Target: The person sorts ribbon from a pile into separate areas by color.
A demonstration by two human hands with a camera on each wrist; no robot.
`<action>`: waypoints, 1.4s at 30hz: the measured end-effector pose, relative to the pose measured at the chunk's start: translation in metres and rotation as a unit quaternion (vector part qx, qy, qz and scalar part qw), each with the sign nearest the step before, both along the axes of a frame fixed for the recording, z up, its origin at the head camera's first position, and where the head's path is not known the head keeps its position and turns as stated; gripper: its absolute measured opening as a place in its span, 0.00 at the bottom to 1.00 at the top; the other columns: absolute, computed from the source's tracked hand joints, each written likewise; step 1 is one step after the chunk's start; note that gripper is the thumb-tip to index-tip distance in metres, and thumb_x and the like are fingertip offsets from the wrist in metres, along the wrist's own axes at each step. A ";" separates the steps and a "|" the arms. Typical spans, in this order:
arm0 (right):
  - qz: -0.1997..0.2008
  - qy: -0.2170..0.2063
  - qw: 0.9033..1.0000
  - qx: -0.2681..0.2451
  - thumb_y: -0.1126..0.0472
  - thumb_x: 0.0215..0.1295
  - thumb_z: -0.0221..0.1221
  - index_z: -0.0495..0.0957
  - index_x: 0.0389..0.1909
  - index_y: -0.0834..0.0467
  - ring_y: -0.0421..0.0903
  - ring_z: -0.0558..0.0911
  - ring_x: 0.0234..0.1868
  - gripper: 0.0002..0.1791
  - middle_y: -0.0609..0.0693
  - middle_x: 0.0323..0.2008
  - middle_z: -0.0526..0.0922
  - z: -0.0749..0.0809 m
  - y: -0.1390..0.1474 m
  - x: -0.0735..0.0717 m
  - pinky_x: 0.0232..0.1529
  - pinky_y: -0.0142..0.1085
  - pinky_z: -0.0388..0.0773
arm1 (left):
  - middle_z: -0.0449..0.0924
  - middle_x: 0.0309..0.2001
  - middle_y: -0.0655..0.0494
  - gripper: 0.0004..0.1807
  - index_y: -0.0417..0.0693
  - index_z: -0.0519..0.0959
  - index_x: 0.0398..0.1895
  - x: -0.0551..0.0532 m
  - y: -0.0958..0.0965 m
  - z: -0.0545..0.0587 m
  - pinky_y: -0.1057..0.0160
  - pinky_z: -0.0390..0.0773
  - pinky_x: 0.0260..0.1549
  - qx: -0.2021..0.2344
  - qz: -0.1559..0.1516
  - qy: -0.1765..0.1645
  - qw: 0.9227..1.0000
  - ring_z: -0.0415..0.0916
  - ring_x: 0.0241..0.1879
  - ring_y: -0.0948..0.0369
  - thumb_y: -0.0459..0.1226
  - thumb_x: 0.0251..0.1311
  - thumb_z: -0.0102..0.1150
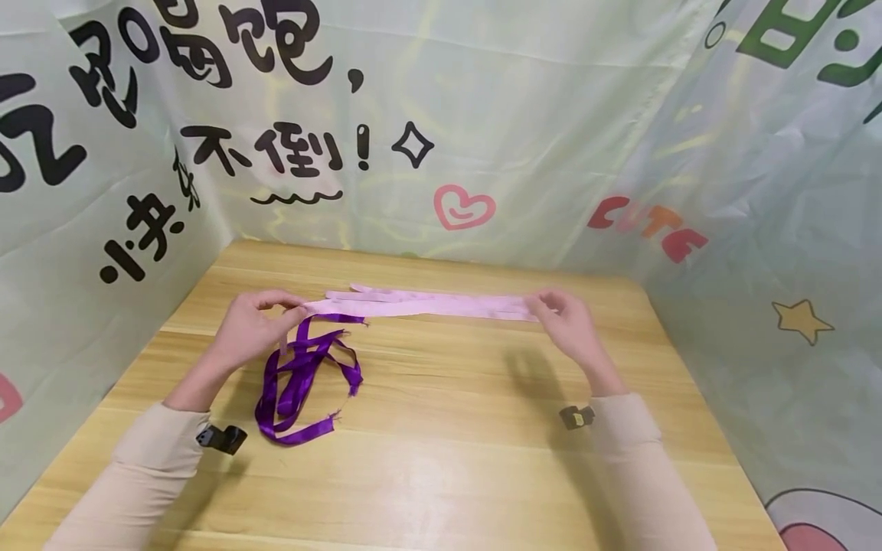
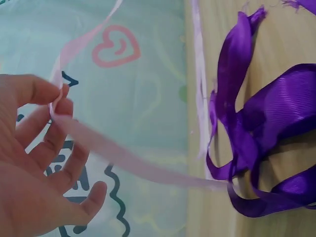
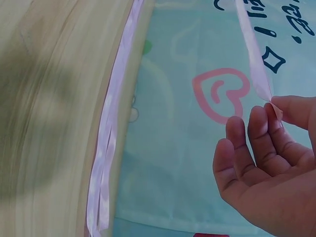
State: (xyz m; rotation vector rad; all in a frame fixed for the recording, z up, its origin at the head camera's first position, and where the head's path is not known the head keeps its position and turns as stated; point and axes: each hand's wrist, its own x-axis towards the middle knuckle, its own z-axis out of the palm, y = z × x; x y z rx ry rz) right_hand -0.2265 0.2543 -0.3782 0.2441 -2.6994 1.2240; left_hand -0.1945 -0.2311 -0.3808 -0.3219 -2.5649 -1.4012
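Note:
A pale pink ribbon (image 1: 413, 307) is stretched between the two hands above the wooden table. My left hand (image 1: 256, 327) pinches it between thumb and forefinger, and a loose tail (image 2: 133, 165) hangs down from there toward the table. At the other end, my right hand (image 1: 566, 325) pinches the ribbon's tip (image 3: 277, 111) with thumb and forefinger, the other fingers loosely bent. More light pink ribbons (image 3: 106, 143) lie lengthwise on the table behind the held one. A tangled heap of purple ribbon (image 1: 298, 383) with frayed ends lies just right of my left hand.
The wooden table (image 1: 441, 459) is enclosed at the back and sides by a pale printed cloth (image 1: 551, 115) with black lettering, a pink heart and a star. Small black cameras (image 1: 222, 439) sit at both wrists, by the beige sleeves (image 1: 161, 451).

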 end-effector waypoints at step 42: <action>-0.023 0.012 0.999 -0.018 0.49 0.79 0.58 0.83 0.52 0.65 0.54 0.83 0.50 0.22 0.64 0.49 0.87 0.003 0.004 0.000 0.55 0.45 0.77 | 0.90 0.33 0.45 0.14 0.46 0.90 0.34 -0.005 0.004 -0.001 0.57 0.66 0.38 -0.106 0.160 0.037 0.981 0.75 0.29 0.52 0.40 0.62 0.57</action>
